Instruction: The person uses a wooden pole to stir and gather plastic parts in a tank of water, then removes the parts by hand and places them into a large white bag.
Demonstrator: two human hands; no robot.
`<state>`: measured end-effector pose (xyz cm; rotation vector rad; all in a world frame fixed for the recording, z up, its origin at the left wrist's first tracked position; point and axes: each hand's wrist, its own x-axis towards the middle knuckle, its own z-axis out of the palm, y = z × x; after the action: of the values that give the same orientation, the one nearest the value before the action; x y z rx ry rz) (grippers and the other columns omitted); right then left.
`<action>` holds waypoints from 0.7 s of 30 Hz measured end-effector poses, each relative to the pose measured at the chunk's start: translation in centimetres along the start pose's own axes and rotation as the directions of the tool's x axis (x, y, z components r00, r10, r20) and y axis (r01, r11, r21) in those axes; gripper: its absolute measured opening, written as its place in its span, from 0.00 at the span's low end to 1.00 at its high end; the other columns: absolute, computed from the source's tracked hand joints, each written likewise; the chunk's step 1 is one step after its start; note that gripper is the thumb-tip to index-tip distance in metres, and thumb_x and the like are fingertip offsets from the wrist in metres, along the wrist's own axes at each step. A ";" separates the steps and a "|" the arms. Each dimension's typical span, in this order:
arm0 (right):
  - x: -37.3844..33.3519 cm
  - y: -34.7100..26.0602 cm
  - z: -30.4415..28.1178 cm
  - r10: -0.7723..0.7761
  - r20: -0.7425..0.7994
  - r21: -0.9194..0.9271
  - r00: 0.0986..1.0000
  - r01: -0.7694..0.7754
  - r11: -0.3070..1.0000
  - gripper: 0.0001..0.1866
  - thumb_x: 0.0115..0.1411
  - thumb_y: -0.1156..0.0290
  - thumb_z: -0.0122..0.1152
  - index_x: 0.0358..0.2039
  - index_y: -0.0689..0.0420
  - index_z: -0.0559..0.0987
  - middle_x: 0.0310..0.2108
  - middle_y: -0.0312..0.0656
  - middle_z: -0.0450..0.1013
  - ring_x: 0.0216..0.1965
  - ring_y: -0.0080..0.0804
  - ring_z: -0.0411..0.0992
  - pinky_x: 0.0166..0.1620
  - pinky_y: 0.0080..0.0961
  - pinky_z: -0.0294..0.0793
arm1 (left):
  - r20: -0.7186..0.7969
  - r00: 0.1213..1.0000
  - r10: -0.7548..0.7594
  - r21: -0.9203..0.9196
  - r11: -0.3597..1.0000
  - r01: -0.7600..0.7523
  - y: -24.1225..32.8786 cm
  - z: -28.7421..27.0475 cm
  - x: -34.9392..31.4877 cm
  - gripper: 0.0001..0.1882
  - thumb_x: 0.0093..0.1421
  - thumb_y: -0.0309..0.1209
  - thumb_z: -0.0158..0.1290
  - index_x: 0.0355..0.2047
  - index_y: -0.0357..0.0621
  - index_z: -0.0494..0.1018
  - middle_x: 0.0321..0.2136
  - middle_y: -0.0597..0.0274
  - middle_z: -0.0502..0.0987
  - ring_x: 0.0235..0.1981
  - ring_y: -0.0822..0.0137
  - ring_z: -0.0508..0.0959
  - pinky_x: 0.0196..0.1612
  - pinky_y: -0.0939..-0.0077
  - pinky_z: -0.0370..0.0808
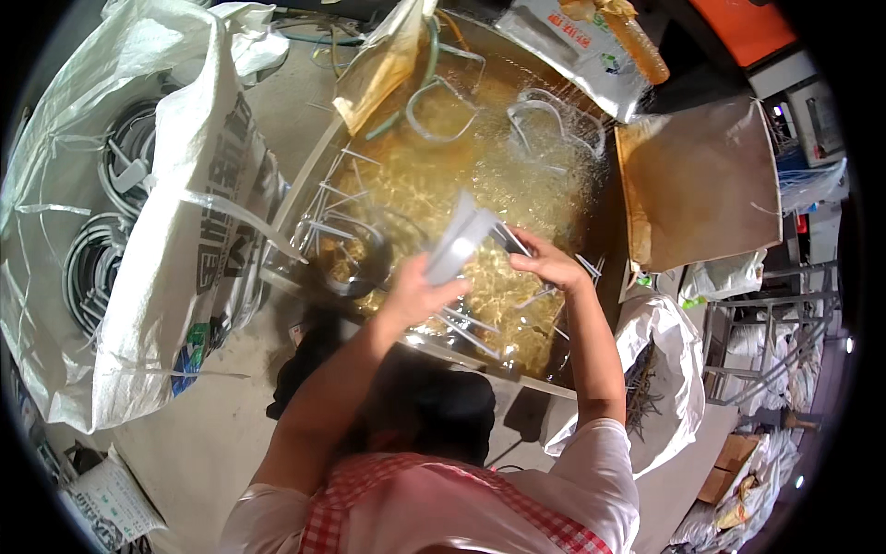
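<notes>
Over a tub (318, 166) of yellowish water, my left hand (415, 295) grips a light grey, bent plastic part (457, 245), blurred by motion. My right hand (551, 265) closes its thumb and fingers on the part's thin far end, to the right. Several curved grey plastic pieces lie in the water: a hooped piece (535, 120) at the far right, another hooped piece (441, 115) at the far middle and a dark round one (355, 263) by the near left corner. Thin pale plastic sticks (466, 332) float along the tub's near edge, below my hands.
To the left stands a big white woven sack (175, 305) with stacked grey rings (97, 272) inside. A white bag (669, 406) of thin dark scraps is at my right. Brown-stained boards (701, 185) lean around the tub. A metal rack (766, 342) stands farther right.
</notes>
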<state>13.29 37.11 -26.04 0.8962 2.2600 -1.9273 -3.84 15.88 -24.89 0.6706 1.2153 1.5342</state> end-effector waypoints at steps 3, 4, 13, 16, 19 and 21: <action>-2.3 -0.8 -0.5 -0.037 0.166 0.714 0.985 -0.094 0.694 0.44 0.48 0.55 0.65 0.60 0.54 0.53 0.48 0.44 0.62 0.39 0.41 0.71 0.41 0.29 0.73 | -0.096 0.994 0.050 -0.241 0.968 -0.072 0.4 -1.1 0.4 0.15 0.50 0.24 0.55 0.39 0.36 0.71 0.13 0.69 0.69 0.10 0.81 0.65 0.14 0.87 0.62; -2.7 -1.0 -0.2 -0.094 0.125 0.759 0.988 -0.035 0.650 0.42 0.48 0.57 0.65 0.60 0.53 0.55 0.48 0.45 0.63 0.39 0.41 0.71 0.40 0.27 0.74 | -0.080 0.995 0.065 -0.201 0.976 -0.080 0.5 -1.0 0.6 0.14 0.50 0.22 0.54 0.39 0.35 0.71 0.13 0.69 0.68 0.10 0.80 0.65 0.15 0.87 0.62; -4.4 -3.7 1.4 -0.089 -0.175 -0.400 0.980 0.012 0.917 0.53 0.36 0.57 0.73 0.61 0.51 0.53 0.62 0.47 0.49 0.61 0.42 0.50 0.62 0.36 0.47 | 0.045 0.997 0.070 0.161 0.984 -0.076 0.1 -1.7 -0.4 0.16 0.46 0.26 0.59 0.37 0.37 0.74 0.30 0.65 0.76 0.29 0.77 0.74 0.32 0.83 0.71; -3.7 -2.3 3.9 0.022 -0.223 -0.328 0.975 -0.096 0.940 0.31 0.50 0.64 0.62 0.55 0.54 0.64 0.47 0.46 0.68 0.46 0.34 0.67 0.49 0.29 0.66 | 0.217 0.971 0.098 0.149 0.980 -0.133 3.5 -0.6 -2.0 0.23 0.42 0.32 0.63 0.39 0.37 0.73 0.32 0.62 0.77 0.32 0.74 0.76 0.36 0.79 0.72; -5.6 -1.9 4.3 0.021 -0.412 0.041 0.911 -0.005 0.999 0.15 0.58 0.67 0.52 0.46 0.58 0.70 0.22 0.27 0.64 0.20 0.14 0.59 0.23 0.14 0.59 | 0.044 0.922 0.385 0.389 0.843 -0.371 6.3 2.0 -2.3 0.35 0.41 0.34 0.65 0.50 0.40 0.66 0.43 0.52 0.73 0.43 0.66 0.73 0.47 0.71 0.69; -5.8 -2.3 4.3 -0.015 -0.500 0.178 0.866 0.120 0.977 0.15 0.59 0.67 0.50 0.46 0.58 0.69 0.21 0.27 0.62 0.19 0.14 0.57 0.21 0.14 0.56 | -0.043 0.876 0.480 0.410 0.808 -0.423 5.9 2.5 -1.6 0.43 0.44 0.34 0.63 0.58 0.42 0.53 0.53 0.47 0.62 0.53 0.62 0.65 0.51 0.69 0.65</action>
<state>15.65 30.76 -22.71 1.5180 2.3929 -2.1939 -3.28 15.51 -18.36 1.2023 1.5747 1.7671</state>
